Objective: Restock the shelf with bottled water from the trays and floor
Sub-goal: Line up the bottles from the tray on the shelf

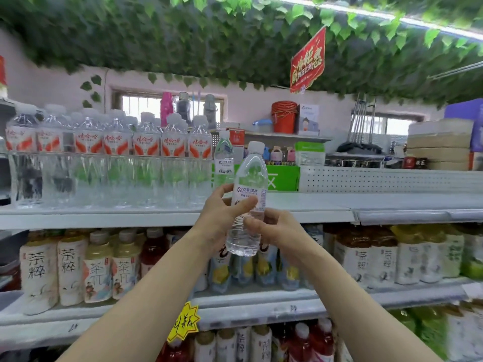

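A water bottle [251, 178] held upright before the front edge of the top shelf [313, 205], left hand [222, 215] wrapped round its label, right hand [277, 228] pinching its lower body (best set label-forward beside the matching bottle [224, 163])

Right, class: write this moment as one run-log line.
left hand: grips water bottle at label | right hand: holds it lower down | bottle: cap up, before top shelf, not yet placed | shelf: one matching bottle standing
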The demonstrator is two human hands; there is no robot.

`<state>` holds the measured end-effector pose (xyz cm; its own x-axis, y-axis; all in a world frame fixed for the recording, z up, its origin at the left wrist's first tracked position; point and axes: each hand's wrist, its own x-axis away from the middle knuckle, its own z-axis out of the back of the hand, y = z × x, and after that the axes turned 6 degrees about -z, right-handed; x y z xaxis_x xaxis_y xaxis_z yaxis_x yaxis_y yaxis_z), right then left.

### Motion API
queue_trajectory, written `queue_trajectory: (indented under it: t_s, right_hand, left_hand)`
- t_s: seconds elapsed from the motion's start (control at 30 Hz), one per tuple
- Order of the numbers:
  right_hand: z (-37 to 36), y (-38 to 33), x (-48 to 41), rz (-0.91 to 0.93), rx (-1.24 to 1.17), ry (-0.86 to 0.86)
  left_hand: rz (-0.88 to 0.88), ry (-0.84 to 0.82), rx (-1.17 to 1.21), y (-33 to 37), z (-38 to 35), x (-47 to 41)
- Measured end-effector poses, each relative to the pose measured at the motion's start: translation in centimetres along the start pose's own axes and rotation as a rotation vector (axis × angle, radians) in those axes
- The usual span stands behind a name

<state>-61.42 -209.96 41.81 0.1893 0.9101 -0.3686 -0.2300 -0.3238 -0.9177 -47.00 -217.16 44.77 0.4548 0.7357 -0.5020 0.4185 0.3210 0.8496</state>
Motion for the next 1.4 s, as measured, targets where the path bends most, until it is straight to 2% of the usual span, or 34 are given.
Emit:
queue_trajectory:
  t_s: [0.3,0.5,0.63,0.8,1.13,1.4]
  right_hand:
    - [4.7,-1.7,-7.7,0.074,0.066,0.001]
    - [6.9,-0.6,-14.0,0.012,0.021,0.040]
    - [7.7,1.1,-17.8,-0.061,0.051,0.052]
    - [7.4,2.3,-21.3,-0.142,0.053,0.021]
    - [6.4,2.7,-23.4,-0.179,0.047,-0.024]
    - [5.1,1.6,-20.9,-0.203,0.245,0.090]
  left_hand:
    - [-0.141,0.064,-0.123,-1.1,-1.8,-7.4]
    - [-0.072,0.137,-0.340,-3.0,-1.1,-9.9]
    - [0.012,0.141,-0.416,-4.1,-0.5,-11.2]
    - [0.015,0.167,-0.461,-4.9,-0.2,-12.4]
    - [0.011,0.156,-0.524,-5.2,0.2,-12.6]
    - [0.090,0.126,-0.535,-4.4,0.2,-11.7]
